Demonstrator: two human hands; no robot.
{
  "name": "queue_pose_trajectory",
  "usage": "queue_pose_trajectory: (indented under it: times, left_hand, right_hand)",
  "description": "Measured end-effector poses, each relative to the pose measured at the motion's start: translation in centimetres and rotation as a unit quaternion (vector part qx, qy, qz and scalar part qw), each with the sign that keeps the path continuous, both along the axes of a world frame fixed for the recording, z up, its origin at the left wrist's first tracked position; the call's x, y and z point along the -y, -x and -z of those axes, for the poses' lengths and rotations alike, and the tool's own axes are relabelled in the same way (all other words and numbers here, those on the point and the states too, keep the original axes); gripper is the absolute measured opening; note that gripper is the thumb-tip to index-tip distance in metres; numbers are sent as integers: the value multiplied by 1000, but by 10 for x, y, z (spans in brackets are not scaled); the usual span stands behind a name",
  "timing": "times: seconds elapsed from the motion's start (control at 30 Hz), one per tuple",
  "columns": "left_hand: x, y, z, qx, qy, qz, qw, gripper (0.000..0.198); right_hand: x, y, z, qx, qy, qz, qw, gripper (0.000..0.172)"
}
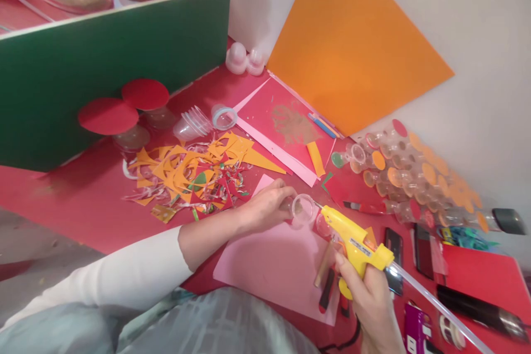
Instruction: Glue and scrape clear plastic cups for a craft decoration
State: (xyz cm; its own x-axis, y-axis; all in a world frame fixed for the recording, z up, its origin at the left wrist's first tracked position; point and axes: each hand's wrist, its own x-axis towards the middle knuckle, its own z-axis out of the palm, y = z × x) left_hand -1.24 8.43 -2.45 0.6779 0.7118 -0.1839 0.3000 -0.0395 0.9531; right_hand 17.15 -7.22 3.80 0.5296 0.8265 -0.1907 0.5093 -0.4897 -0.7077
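Note:
My left hand (271,202) is closed around a small clear plastic cup (303,210), its round rim turned towards the right. In my right hand (369,293) is a yellow hot glue gun (352,235), with a long clear glue stick (435,301) running out of its back. The gun's nozzle points at the cup and sits right by its rim; I cannot tell whether they touch. Below both hands lies a pink paper sheet (265,271). Another clear piece with a reddish tint is partly hidden behind the gun's front.
Orange paper scraps (178,168) are heaped on the left. Clear bottles with coloured discs (415,171) crowd the right, near phones (394,260). An orange sheet (357,44) leans on the wall. A green panel (124,61) borders the left; stacked cups (193,123) stand before it.

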Motion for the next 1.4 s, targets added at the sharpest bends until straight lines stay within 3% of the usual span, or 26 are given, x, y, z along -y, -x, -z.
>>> queue_pose_trajectory:
  times: [0.3, 0.7, 0.93, 1.4]
  left_hand:
    - [0, 0, 6, 11, -7, 8, 1000, 11]
    - [0, -1, 3, 6, -11, 0, 1000, 13]
    - [-1, 1, 5, 15, -16, 1, 1000, 14]
    - [0, 1, 3, 6, -7, 7, 1000, 21]
  right_hand:
    - [-9, 3, -4, 9, -3, -21, 1000, 28]
    - [10, -8, 1, -16, 9, -7, 1000, 31]
    - [4, -5, -5, -29, -15, -57, 998, 27]
    - [5, -4, -4, -52, -12, -31, 998, 29]
